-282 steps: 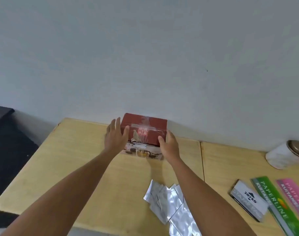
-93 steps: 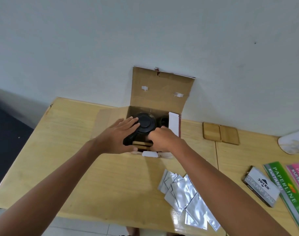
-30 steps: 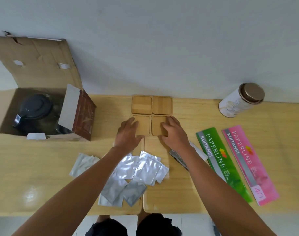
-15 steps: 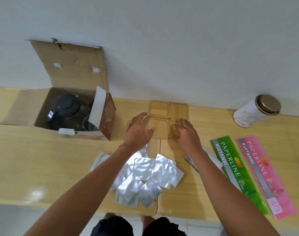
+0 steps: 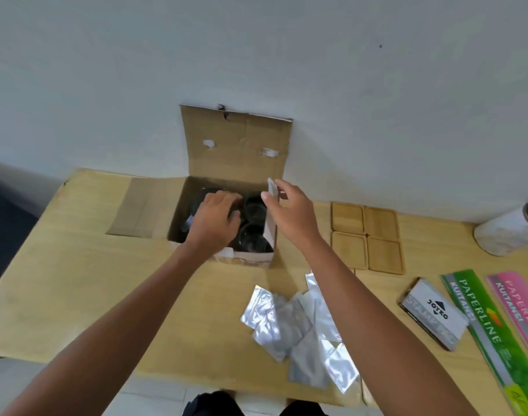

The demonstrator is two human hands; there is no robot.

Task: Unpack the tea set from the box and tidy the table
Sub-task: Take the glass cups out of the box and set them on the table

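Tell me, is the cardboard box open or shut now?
Open. The box has its back flap standing up against the wall and its left flap lying flat on the table; dark tea things show inside.

Box point(image 5: 178, 217) open at top; rear flap upright against the wall, left flap flat on the table point(image 5: 76, 265), right flap point(image 5: 270, 211) standing up at the box's right edge.

Left hand point(image 5: 216, 222) fills the left half of the opening, over a dark item. Two dark cups point(image 5: 253, 223) crowd the right half (little room between them).

Right hand point(image 5: 289, 217) hovers over the right flap.

Right of the box: four wooden coasters point(image 5: 366, 238) laid as a square, touching.

Front of box: loose foil sachets point(image 5: 301, 328) scattered.

Left part of the table bare, open for passage.
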